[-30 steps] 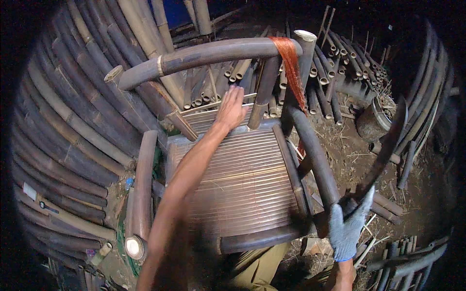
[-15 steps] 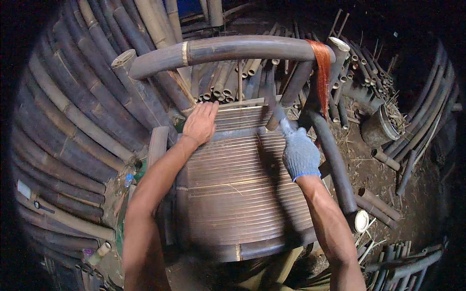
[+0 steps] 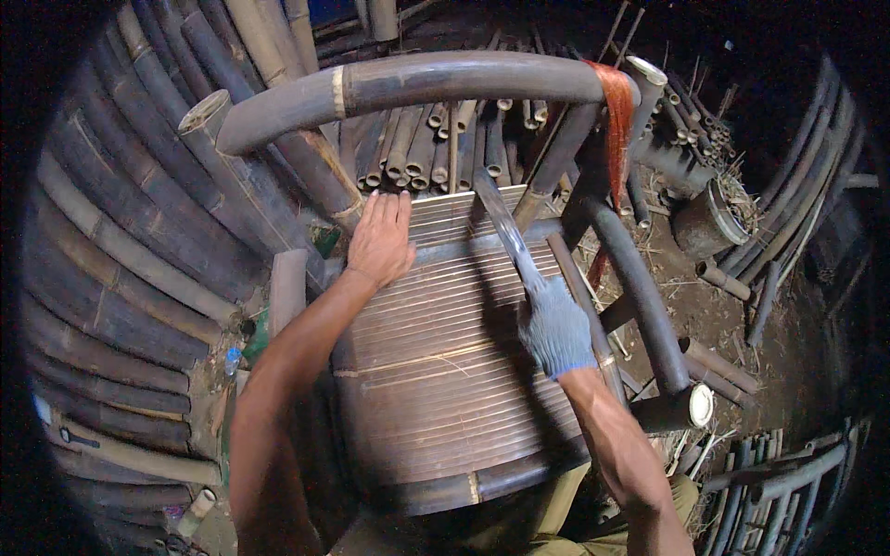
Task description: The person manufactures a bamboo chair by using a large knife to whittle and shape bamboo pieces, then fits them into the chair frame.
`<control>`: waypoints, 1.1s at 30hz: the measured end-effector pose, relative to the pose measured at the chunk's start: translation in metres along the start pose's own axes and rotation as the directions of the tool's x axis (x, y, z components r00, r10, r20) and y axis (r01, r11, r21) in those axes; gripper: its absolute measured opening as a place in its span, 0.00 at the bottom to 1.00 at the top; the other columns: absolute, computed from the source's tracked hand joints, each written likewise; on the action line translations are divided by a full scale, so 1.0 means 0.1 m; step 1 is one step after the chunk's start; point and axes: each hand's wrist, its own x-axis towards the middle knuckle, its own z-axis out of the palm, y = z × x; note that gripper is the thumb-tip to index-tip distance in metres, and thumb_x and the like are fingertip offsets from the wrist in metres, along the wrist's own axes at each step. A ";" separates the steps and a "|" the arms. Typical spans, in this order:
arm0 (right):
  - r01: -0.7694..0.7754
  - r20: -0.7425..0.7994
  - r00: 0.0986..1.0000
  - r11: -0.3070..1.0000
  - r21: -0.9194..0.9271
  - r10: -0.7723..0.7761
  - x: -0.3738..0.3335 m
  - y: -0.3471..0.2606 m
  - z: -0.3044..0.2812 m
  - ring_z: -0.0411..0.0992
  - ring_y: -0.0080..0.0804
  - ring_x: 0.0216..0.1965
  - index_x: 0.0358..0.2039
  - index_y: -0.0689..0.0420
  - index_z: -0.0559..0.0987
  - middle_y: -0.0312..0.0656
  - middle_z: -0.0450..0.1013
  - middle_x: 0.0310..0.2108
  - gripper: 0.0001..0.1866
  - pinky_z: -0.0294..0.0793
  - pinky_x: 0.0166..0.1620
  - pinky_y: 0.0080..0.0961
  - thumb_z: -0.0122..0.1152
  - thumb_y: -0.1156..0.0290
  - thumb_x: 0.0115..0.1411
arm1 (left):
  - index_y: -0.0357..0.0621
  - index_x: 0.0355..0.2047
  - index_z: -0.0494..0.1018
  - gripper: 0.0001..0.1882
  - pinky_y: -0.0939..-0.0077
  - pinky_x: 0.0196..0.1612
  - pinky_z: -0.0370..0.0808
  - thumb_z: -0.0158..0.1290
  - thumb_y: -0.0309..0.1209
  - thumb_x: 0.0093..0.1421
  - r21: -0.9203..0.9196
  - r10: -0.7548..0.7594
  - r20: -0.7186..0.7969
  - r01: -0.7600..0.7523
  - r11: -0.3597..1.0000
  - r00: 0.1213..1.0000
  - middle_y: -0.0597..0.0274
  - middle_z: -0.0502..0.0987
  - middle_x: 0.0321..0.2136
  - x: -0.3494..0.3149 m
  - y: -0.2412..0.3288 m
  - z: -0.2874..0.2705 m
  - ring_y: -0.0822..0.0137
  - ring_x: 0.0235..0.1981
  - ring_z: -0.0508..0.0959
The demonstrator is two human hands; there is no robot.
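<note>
A dark bamboo chair (image 3: 408,491) stands before me, with a slatted seat (image 3: 445,380) of narrow strips. My left hand (image 3: 383,243) is bare and lies flat at the back left of the seat, its fingers stretched toward the rear edge strip (image 3: 505,193). My right hand (image 3: 556,324), in a grey knitted glove with a blue cuff, is closed round the handle of a long-bladed knife (image 3: 503,222). Its blade slants away from me over the right rear of the seat, its tip overlapping the rear strip in view; whether it touches I cannot tell. The glove hides the handle.
The curved bamboo backrest (image 3: 436,78) arches across the far side, with orange strands (image 3: 616,139) hanging at its right end. Armrests flank the seat. Bamboo poles (image 3: 120,232) line the left, cut lengths (image 3: 413,153) are stacked behind, and a bucket (image 3: 705,222) stands right.
The knife, blurred and more upright before, now shows sharply and slants to the left over the rear strip. My right hand has shifted slightly down and left; my left hand stays flat on the seat.
</note>
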 end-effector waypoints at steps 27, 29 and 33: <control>0.382 -0.052 0.921 0.871 0.307 -0.386 -0.21 -1.01 -0.63 0.78 0.42 0.33 0.40 0.53 0.80 0.45 0.78 0.33 0.08 0.79 0.35 0.36 0.58 0.67 0.63 | 0.30 0.60 0.61 0.41 0.51 0.60 0.62 0.55 0.52 0.59 -0.392 -0.119 -0.308 -0.012 0.920 0.944 0.39 0.70 0.53 0.43 0.20 0.02 0.44 0.54 0.70; 0.589 -0.378 0.783 0.785 0.193 -0.494 -0.17 -0.71 -0.83 0.79 0.41 0.32 0.39 0.52 0.81 0.43 0.79 0.34 0.07 0.80 0.35 0.36 0.61 0.71 0.60 | 0.36 0.57 0.65 0.26 0.51 0.55 0.67 0.51 0.34 0.61 -0.447 -0.169 -0.385 -0.023 0.894 0.907 0.42 0.75 0.46 0.43 0.05 -0.07 0.43 0.49 0.74; 0.306 -0.661 0.741 0.935 0.176 -0.118 0.78 0.03 -0.94 0.78 0.41 0.44 0.47 0.57 0.81 0.45 0.79 0.44 0.14 0.76 0.46 0.31 0.62 0.71 0.61 | 0.34 0.59 0.62 0.31 0.52 0.54 0.71 0.43 0.15 0.51 -0.746 -0.326 0.007 0.222 0.628 0.945 0.39 0.72 0.48 0.57 -0.10 -0.03 0.43 0.49 0.75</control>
